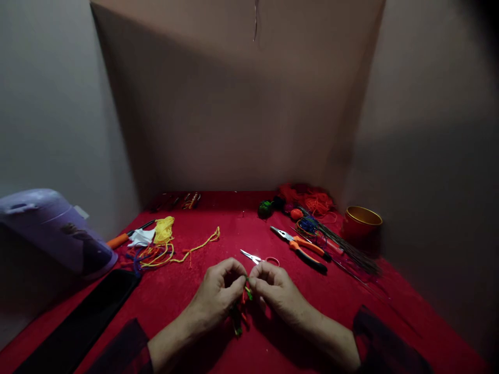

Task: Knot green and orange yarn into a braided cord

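Close together over the red cloth, my left hand (220,291) and my right hand (276,291) both pinch a small bundle of green and red yarn (245,301). Its lower end hangs beneath the fingers, dark and partly in shadow; the upper end is hidden by the fingertips. Just beyond my knuckles lie small scissors (251,256) with pink-red handles, partly covered by my right hand. Farther off to the right rest pliers (302,250) with orange and black grips.
Left: yellow yarn (164,231), a white scrap (142,237), an orange-handled tool (117,240), a purple container (58,228) and a black tray (83,317). Right: a green yarn ball (265,209), red yarn (317,204), thin dark stems (346,246) and a red-gold pot (360,228). Walls enclose the cloth.
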Demonstrator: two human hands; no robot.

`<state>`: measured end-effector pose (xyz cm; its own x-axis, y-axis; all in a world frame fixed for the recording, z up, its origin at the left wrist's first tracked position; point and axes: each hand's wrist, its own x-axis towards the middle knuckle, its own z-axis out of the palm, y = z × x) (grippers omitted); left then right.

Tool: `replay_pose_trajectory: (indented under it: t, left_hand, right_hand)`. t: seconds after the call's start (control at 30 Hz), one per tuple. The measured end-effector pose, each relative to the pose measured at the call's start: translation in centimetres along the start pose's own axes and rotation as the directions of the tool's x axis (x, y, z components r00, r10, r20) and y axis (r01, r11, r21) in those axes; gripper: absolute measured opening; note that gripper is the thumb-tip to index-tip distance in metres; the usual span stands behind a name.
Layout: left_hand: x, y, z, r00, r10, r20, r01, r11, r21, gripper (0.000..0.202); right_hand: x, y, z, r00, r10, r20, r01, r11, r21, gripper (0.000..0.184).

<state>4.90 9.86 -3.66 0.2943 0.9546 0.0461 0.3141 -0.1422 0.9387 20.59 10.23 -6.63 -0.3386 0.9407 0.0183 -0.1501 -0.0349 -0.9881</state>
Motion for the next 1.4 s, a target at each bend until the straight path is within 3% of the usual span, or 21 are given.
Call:
replay_pose_trajectory:
  t: [0.13,0.23,0.33,0.43,0.53,0.67,0.77,0.87,0.97,1.07,1.4]
  left_hand:
    - [0.09,-0.03,-0.36,0.998,0.021,-0.061,-0.018,0.999,0.034,0.008]
    - [-0.08,0.16,-0.62,0.976,0.207,-0.063,-0.193,0.966,0.173,0.007]
    - [-0.23,0.14,-0.71,0.894,0.446,0.049,-0.426,0.809,0.406,0.009]
    - [-0.22,-0.09,-0.68,0.839,0.531,0.115,-0.49,0.647,0.584,0.012]
    - [-0.1,-0.23,-0.69,0.849,0.516,0.109,-0.472,0.652,0.593,0.01]
    - [0.14,-0.1,-0.82,0.937,0.348,0.005,-0.323,0.865,0.384,0.008]
    - [0.24,0.06,-0.87,0.978,0.204,-0.05,-0.185,0.947,0.262,0.011]
    - [0.11,0.12,-0.86,0.965,0.255,-0.062,-0.227,0.931,0.286,0.01]
    - [-0.08,-0.01,-0.77,0.933,0.36,0.002,-0.334,0.865,0.375,0.007]
    - [-0.07,-0.23,-0.64,0.92,0.387,0.054,-0.374,0.83,0.414,0.008]
    - [-0.07,0.36,-0.81,0.974,0.225,-0.02,-0.204,0.916,0.344,0.014]
  right_hand:
    - [-0.03,-0.2,0.02,1.0,0.004,0.001,-0.004,1.0,0.027,0.019]
    - [-0.02,-0.26,0.02,1.0,0.009,-0.006,-0.008,1.0,0.03,0.018]
    - [0.01,-0.26,0.0,1.0,0.001,-0.007,-0.001,1.0,0.026,0.017]
    - [0.03,-0.28,0.01,1.0,-0.005,0.006,0.005,1.0,0.014,0.018]
    - [0.01,-0.32,0.04,1.0,-0.003,0.008,0.003,1.0,0.014,0.019]
    - [0.03,-0.3,0.05,1.0,0.024,0.001,-0.024,0.999,0.022,0.021]
    - [0.05,-0.3,0.05,1.0,0.024,-0.002,-0.024,0.999,0.031,0.021]
    - [0.01,-0.38,0.04,1.0,0.014,-0.014,-0.013,0.999,0.039,0.021]
    - [-0.09,-0.51,0.04,1.0,0.009,-0.018,-0.008,0.999,0.037,0.02]
    - [-0.16,-0.6,0.07,1.0,0.012,0.002,-0.012,1.0,0.029,0.02]
    - [0.04,-0.52,0.06,1.0,-0.011,0.018,0.01,0.999,0.043,0.019]
